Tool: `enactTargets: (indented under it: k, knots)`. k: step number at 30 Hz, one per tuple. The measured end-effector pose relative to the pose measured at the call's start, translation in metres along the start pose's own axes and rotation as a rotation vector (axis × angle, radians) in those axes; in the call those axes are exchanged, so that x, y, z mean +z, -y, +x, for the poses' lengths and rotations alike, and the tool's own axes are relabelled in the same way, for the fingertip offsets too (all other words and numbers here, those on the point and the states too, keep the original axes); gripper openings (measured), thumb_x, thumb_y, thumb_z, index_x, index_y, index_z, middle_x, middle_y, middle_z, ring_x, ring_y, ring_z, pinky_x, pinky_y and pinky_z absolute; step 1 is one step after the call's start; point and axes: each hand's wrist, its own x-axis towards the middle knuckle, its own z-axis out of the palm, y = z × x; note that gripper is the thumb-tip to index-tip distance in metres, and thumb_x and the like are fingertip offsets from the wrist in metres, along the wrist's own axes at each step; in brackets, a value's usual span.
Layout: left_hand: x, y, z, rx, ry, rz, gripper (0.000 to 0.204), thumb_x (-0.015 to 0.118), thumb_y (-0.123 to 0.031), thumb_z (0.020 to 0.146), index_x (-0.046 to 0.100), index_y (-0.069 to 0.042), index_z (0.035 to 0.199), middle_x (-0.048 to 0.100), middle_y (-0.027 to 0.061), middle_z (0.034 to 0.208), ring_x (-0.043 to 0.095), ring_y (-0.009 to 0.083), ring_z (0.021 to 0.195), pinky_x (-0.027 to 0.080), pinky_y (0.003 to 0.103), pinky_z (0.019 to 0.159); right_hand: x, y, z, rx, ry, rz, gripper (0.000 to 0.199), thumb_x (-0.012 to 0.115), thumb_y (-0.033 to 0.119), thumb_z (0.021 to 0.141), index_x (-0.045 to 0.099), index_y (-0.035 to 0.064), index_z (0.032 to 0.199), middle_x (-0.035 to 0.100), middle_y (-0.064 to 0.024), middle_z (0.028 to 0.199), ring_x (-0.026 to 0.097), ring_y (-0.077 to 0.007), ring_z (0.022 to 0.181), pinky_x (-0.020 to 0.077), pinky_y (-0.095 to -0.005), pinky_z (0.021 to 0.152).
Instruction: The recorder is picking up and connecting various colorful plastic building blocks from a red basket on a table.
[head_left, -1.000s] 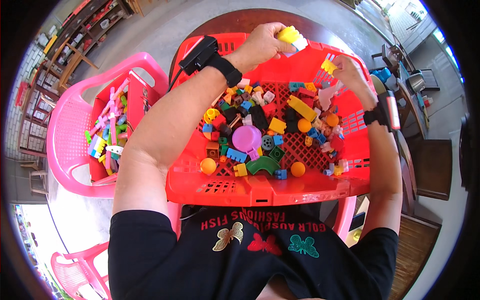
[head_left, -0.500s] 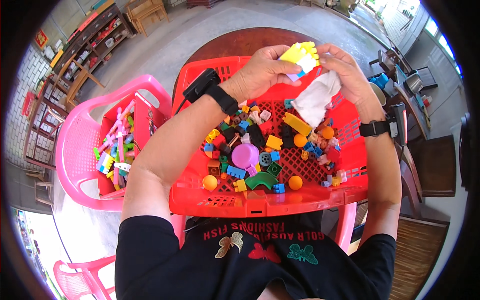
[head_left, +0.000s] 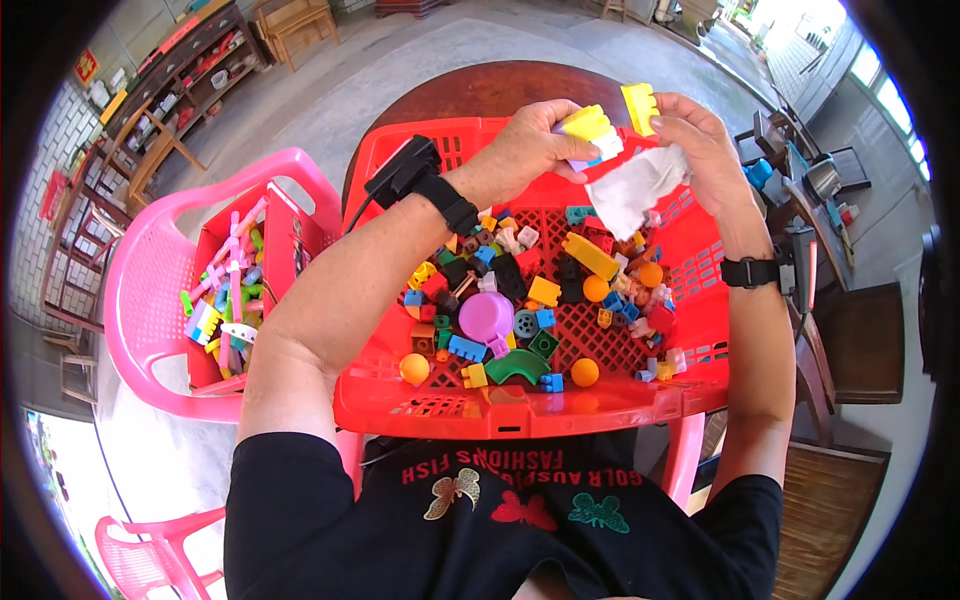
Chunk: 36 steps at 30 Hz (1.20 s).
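Above the far side of a red plastic basket point(head_left: 600, 424), my left hand point(head_left: 530, 150) is closed on a small stack of building blocks point(head_left: 592, 128), yellow on top with white and pale blue or lilac below. Just to its right, my right hand point(head_left: 708, 152) pinches a single yellow building block point(head_left: 639, 108), apart from the stack. A white cloth point(head_left: 637, 190) hangs from the same hand, over the basket. Beneath lie many loose toy pieces: a round purple piece point(head_left: 486, 316), a green curved piece point(head_left: 517, 366), a long yellow block point(head_left: 590, 256) and several orange balls point(head_left: 585, 372).
The basket rests by a round brown table point(head_left: 480, 88). At the left, a pink plastic chair point(head_left: 145, 300) carries a red box point(head_left: 287, 240) of colourful toy pieces. A wooden shelf point(head_left: 190, 75) stands far left; dark wooden furniture point(head_left: 862, 345) is at the right.
One yellow block has come off the stack and is now in my right hand. My hands have moved slightly apart, and the cloth still hangs from the right one.
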Motion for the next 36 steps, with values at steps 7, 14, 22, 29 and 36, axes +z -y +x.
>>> enactTargets:
  k: [7,14,22,29,36]
  knots:
    - [-0.001,0.0,-0.001,-0.003,-0.053,0.112,0.03,0.067,-0.014,0.079,0.055,-0.002,0.104,0.06,0.0042,0.086,0.057,0.0083,0.07,0.052,0.023,0.054,0.012,-0.004,-0.002,0.015,0.123,-0.18,0.027,0.06,0.005,0.08,0.056,0.0004,0.106,0.061,-0.0019,0.094,0.055,-0.0061,0.082,0.0433,-0.0184,0.074]
    - [0.003,-0.004,-0.001,0.02,-0.063,0.237,0.031,0.068,-0.017,0.078,0.055,-0.002,0.101,0.059,0.0033,0.083,0.054,0.0061,0.061,0.046,0.02,0.048,0.021,-0.003,-0.003,-0.065,0.076,-0.175,0.028,0.066,0.008,0.077,0.059,-0.0006,0.102,0.062,-0.004,0.091,0.056,-0.0083,0.079,0.0445,-0.0212,0.071]
    - [0.001,-0.006,-0.003,0.069,-0.028,0.535,0.029,0.069,-0.02,0.077,0.056,-0.002,0.097,0.058,0.0011,0.077,0.052,0.0053,0.06,0.044,0.02,0.047,0.021,-0.005,-0.003,0.012,0.127,-0.218,0.023,0.066,0.007,0.076,0.059,0.0002,0.097,0.062,-0.0024,0.086,0.056,-0.0069,0.076,0.044,-0.0201,0.069]
    - [0.004,-0.007,-0.006,0.111,-0.022,0.456,0.029,0.071,-0.021,0.074,0.056,-0.004,0.094,0.055,-0.0003,0.073,0.052,0.0058,0.06,0.042,0.019,0.045,0.023,-0.008,-0.006,0.013,0.157,-0.123,0.021,0.066,0.006,0.076,0.059,0.0018,0.096,0.061,-0.0011,0.085,0.056,-0.0055,0.073,0.0446,-0.0194,0.067]
    - [0.002,-0.005,-0.003,0.076,-0.001,0.493,0.029,0.071,-0.021,0.074,0.056,-0.005,0.092,0.054,-0.0006,0.072,0.051,0.0051,0.058,0.041,0.019,0.044,0.021,-0.011,-0.004,-0.025,0.222,-0.167,0.021,0.064,0.01,0.078,0.057,0.0025,0.096,0.059,0.0006,0.085,0.054,-0.005,0.077,0.0426,-0.0187,0.069]
